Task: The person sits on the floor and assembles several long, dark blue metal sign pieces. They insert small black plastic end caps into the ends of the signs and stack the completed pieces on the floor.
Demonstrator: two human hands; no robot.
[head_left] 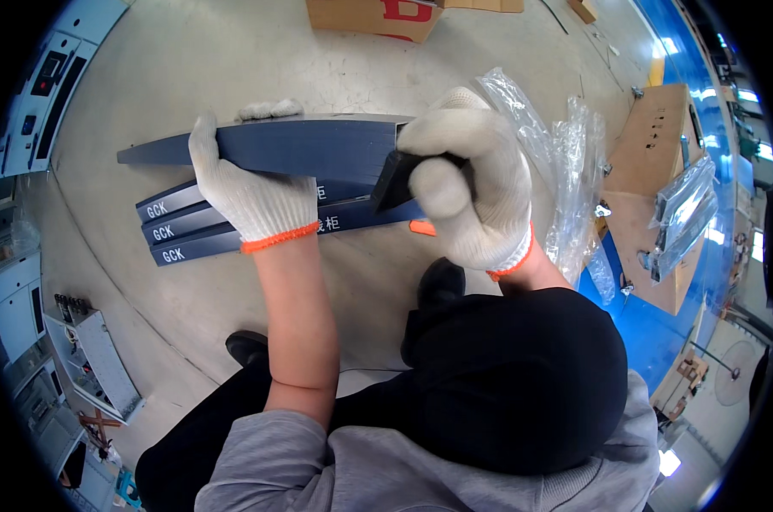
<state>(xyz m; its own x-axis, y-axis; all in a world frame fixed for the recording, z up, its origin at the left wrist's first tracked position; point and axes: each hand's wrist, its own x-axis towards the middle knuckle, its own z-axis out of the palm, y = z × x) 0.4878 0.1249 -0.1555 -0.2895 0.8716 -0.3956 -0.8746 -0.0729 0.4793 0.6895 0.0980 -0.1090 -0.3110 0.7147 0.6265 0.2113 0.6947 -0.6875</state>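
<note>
several dark panels [309,147] over grey floor [335,72], cardboard box [361,19] beyond

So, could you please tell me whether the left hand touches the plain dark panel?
Touching: the head view shows the left hand gripping the plain dark panel, thumb across its face.

Dark blue, white, orange

Centre: dark blue panel [292,147]; dark blue strips [205,245] with white lettering [173,254]; white ribbed gloves [254,200], orange cuffs [280,237]; black block [395,179]. Upper edge: brown carton [344,17] printed red. Right: bright blue floor [647,341]
</note>
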